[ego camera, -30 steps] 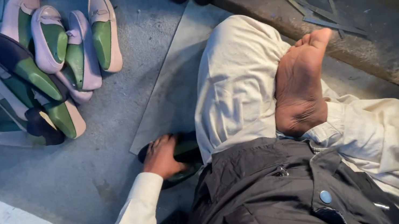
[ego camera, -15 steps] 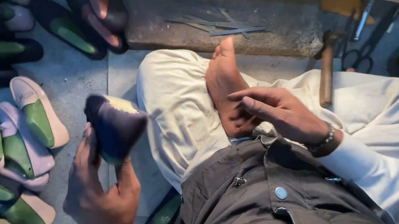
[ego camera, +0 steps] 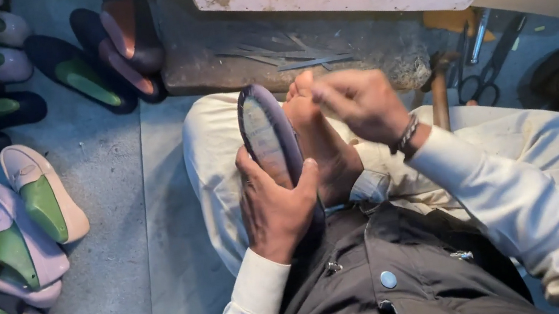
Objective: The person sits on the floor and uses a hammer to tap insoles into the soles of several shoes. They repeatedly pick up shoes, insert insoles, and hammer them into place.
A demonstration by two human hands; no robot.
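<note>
Raised shoe [ego camera: 268,136] upright, left hand [ego camera: 275,207] gripping

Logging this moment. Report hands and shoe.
Left hand grips dark shoe, sole up. Right hand above its toe, contact unclear. Bare foot directly behind.

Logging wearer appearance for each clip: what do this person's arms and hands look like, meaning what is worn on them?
Both arms wear long cream sleeves with ribbed cuffs at the wrists. The left hand is bare, with no glove or ring visible. The right hand is bare too, with a dark beaded bracelet on its wrist.
</note>
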